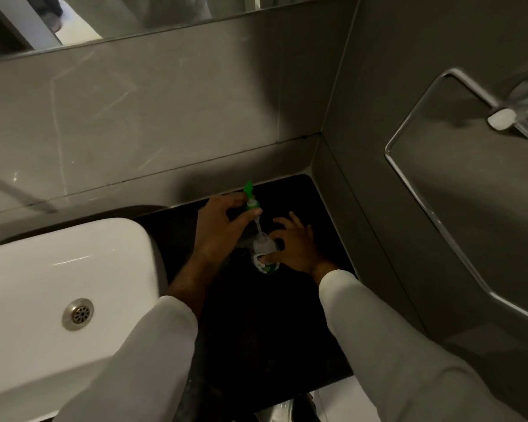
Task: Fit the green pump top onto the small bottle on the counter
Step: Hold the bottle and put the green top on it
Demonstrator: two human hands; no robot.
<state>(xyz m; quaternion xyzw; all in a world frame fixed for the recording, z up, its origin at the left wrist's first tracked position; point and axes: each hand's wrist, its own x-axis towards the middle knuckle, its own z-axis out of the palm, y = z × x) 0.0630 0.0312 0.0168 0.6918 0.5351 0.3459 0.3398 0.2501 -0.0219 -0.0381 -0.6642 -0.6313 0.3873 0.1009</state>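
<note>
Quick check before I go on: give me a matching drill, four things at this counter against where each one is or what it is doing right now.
Things:
1. green pump top
2. small bottle
3. sink
4. towel ring

States:
A. on the wall to the right
B. white basin left of the dark counter
C. pinched in the left hand, its tube reaching down to the bottle's neck
D. on the counter, steadied by the right hand

Pairs: 1-C, 2-D, 3-B, 4-A

Walls: grey polished stone tiles (134, 117)
Mirror: frameless strip (134, 16) above
Basin: white ceramic (58, 269), steel drain (77, 314)
Counter: black stone (272, 330)
Light: dim
</note>
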